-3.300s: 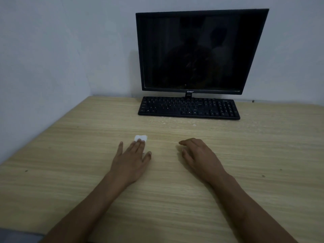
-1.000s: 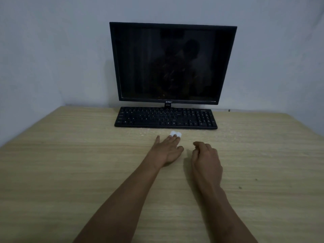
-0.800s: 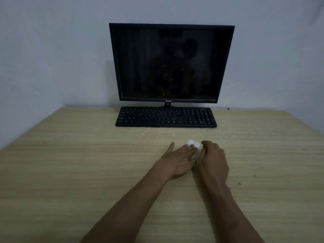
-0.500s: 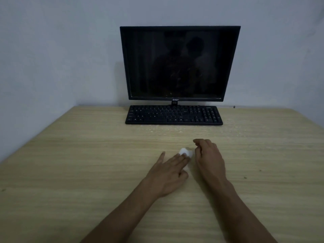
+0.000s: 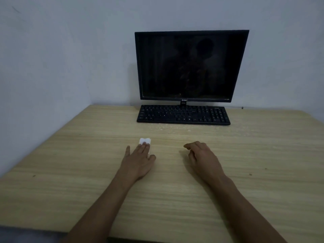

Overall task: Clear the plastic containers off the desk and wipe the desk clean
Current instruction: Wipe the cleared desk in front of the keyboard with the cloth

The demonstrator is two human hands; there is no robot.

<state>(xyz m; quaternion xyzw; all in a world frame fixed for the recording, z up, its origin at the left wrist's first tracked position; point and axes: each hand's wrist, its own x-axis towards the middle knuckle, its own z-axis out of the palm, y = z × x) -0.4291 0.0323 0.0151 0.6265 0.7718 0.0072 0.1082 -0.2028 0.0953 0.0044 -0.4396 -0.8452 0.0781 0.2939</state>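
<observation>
Both hands (image 5: 172, 159) farther apart now.

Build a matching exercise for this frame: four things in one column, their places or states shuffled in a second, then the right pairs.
Things:
1. left hand
2. right hand
3. keyboard
4. monitor

States:
A. dark screen, upright by the wall
B. flat on a white wipe
C. lies just in front of the monitor
D. loosely curled on the desk, holding nothing

Pairs: 1-B, 2-D, 3-C, 4-A
</observation>
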